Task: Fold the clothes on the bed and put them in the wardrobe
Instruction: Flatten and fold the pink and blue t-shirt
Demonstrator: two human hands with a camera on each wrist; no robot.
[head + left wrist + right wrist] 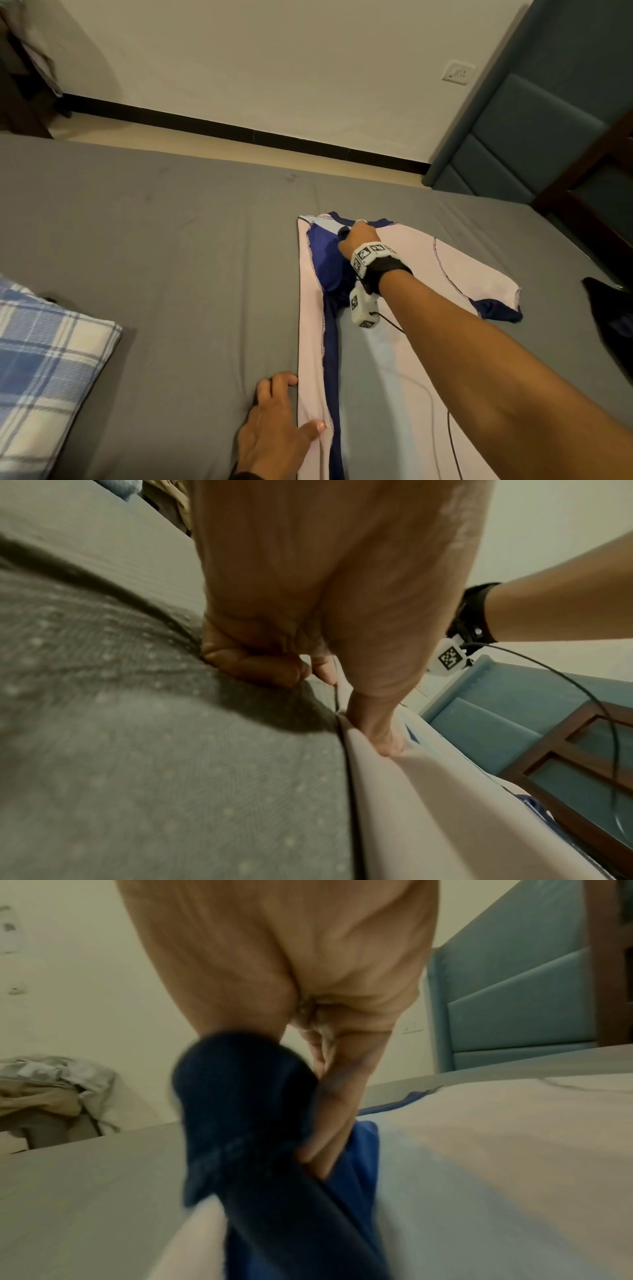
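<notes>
A pink-and-blue shirt [462, 270] lies partly folded on the grey bed [171, 240]. The right hand [358, 240] curls its fingers round the blue sleeve [325, 257] near the collar. The left hand [274, 428] pinches the near folded edge. A checked pillow [44, 359] lies well to the left, and something black [613, 308] lies to the right.

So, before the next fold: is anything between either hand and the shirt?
Nothing visible does. The right hand grips the blue sleeve of the shirt, and the thumb of the left hand rests on its folded edge.
</notes>
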